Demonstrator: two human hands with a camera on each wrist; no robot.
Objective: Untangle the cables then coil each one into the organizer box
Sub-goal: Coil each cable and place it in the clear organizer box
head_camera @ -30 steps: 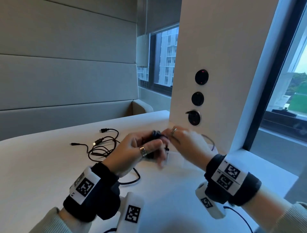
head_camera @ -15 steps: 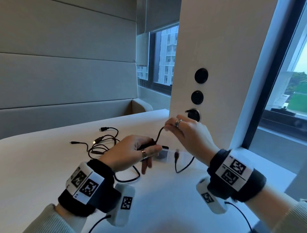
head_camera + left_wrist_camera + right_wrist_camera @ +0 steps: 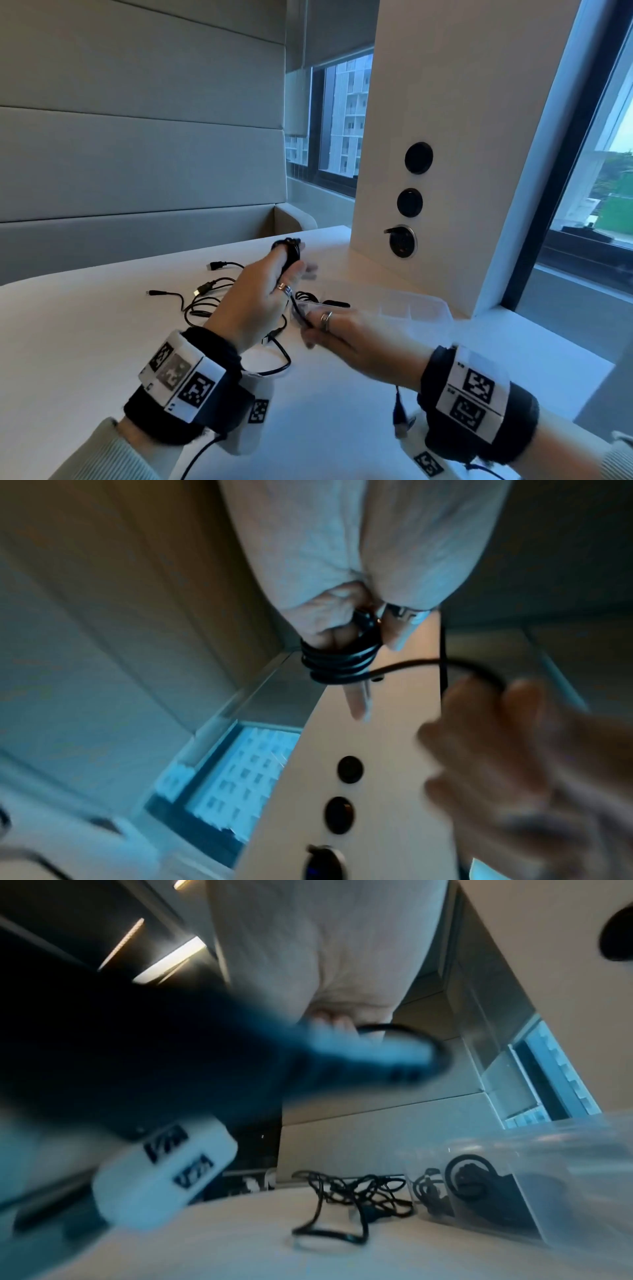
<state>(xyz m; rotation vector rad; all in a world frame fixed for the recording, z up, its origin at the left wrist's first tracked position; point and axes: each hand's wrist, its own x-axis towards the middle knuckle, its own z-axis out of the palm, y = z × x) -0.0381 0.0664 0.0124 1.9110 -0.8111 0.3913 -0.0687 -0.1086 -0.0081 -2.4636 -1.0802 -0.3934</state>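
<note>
Black cable (image 3: 289, 251) being wound round the left hand (image 3: 255, 301); several turns sit tight about its fingers (image 3: 329, 639), raised above the middle of the table (image 3: 102, 342). The free tail runs down to the right hand (image 3: 346, 337), which pinches it between thumb and fingers near the box's left end. Judged from its drape, the cable is light, limp and slightly springy: turns will likely loosen if released, so the coil is best gripped across all turns at once, and the tail close to the coil rather than at the plug. Left hand: two fingers extended inside the coil, thumb pressed on the turns, so it grasps the coil. Right hand: closed on the tail. The clear box (image 3: 421, 310) lies against the table's far right edge, beside the pillar; coiled cables (image 3: 469, 1177) already occupy its left compartments. The remaining tangle (image 3: 205, 301) lies left of the box, towards the far edge.
</note>
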